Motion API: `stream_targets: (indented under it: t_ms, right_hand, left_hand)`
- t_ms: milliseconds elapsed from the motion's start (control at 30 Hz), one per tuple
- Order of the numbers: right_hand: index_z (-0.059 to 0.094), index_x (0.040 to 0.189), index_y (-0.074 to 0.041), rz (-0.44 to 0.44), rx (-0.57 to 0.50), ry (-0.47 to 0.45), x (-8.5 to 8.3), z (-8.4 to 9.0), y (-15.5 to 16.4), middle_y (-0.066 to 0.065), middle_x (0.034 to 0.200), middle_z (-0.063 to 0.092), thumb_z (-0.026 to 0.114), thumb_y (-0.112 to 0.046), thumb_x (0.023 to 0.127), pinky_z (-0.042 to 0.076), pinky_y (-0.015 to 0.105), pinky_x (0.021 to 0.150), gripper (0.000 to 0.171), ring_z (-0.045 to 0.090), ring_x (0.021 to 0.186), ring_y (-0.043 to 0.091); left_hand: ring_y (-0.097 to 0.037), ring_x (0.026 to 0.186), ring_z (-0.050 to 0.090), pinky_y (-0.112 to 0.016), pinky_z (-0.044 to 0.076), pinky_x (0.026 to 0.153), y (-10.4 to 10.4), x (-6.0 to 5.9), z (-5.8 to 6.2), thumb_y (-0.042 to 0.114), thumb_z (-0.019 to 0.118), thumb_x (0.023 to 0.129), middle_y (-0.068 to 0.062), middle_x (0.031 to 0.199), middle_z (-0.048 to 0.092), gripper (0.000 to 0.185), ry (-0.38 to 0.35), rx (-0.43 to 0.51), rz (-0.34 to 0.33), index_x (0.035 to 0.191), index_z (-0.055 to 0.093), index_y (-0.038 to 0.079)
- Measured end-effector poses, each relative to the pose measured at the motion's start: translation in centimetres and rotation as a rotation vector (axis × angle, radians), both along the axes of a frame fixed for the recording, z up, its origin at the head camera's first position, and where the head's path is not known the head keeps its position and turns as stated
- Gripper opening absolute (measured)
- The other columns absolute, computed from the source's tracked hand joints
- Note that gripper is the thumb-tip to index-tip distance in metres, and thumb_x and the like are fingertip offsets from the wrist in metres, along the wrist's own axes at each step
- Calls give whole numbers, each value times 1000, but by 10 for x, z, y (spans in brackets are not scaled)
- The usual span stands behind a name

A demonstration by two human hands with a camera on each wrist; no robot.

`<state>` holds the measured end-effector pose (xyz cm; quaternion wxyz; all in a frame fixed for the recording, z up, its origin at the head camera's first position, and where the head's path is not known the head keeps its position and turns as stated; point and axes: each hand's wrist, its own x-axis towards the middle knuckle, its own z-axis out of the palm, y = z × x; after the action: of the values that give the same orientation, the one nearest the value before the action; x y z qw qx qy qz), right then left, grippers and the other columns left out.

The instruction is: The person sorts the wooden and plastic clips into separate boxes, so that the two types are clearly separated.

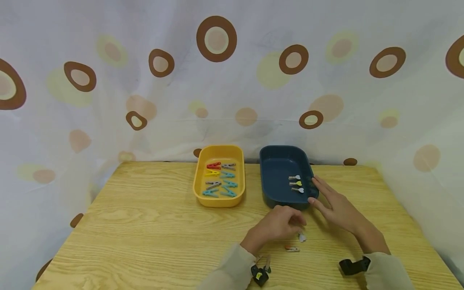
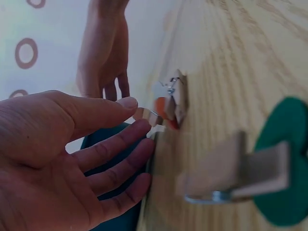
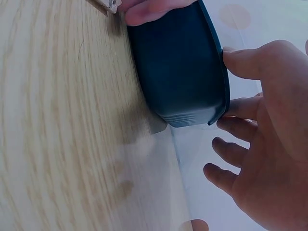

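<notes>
My left hand is just in front of the dark blue tray, its thumb and a finger pinching a small wooden clothespin with a white heart. The heart hangs below the fingertips in the head view; the index finger is hidden in the left wrist view. Near it on the table lies a clothespin with an orange part. My right hand rests its thumb and extended fingers against the tray's right rim. Inside the tray, three heart clothespins, two white and one yellow, lie in a column.
Left of the blue tray stands a yellow tray with several plastic clothespins in red, yellow, grey and turquoise. A green-heart clothespin lies by the left wrist. A patterned curtain hangs behind the wooden table.
</notes>
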<state>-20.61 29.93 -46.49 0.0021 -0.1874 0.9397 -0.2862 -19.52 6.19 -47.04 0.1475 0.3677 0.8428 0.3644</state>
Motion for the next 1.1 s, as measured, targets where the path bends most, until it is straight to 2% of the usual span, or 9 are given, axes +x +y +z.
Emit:
stream_targets:
  t_ms: [200, 500, 800, 967, 1100]
  right_hand:
    - [24, 162, 1, -1, 2, -5, 0, -2, 1, 27, 166, 21, 57, -38, 107, 29, 74, 107, 75, 27, 145, 56]
    - [25, 161, 1, -6, 4, 2, 0, -3, 1, 27, 166, 21, 56, -38, 107, 28, 74, 108, 75, 27, 146, 55]
    - [24, 162, 1, -5, 5, 1, 0, -5, 2, 26, 166, 21, 56, -38, 107, 28, 74, 108, 75, 27, 146, 55]
    - [22, 162, 0, -4, 2, -9, 0, -4, 2, 26, 166, 20, 56, -39, 107, 28, 74, 108, 75, 26, 146, 55]
    - [22, 163, -1, -4, -2, -11, 0, -3, 2, 27, 166, 20, 56, -38, 107, 28, 75, 107, 75, 26, 146, 56]
  left_hand:
    - [7, 87, 61, -9, 47, 78, 2, 1, -7, 4, 69, 95, 11, 100, 73, 19, 59, -31, 1, 110, 78, 13]
    - [6, 78, 54, -10, 43, 69, 10, 4, -10, 9, 75, 92, 18, 86, 66, 14, 175, -189, 23, 94, 78, 22]
    - [5, 78, 53, -12, 43, 68, 10, 6, -9, 13, 77, 92, 16, 85, 64, 11, 194, -230, 30, 89, 76, 24]
    - [6, 74, 53, -10, 43, 67, 10, 5, -8, 17, 74, 97, 18, 83, 63, 7, 182, -190, 24, 93, 75, 22]
    - [7, 72, 53, -9, 43, 65, 9, 4, -7, 18, 73, 98, 17, 82, 62, 4, 138, -96, 24, 96, 73, 21]
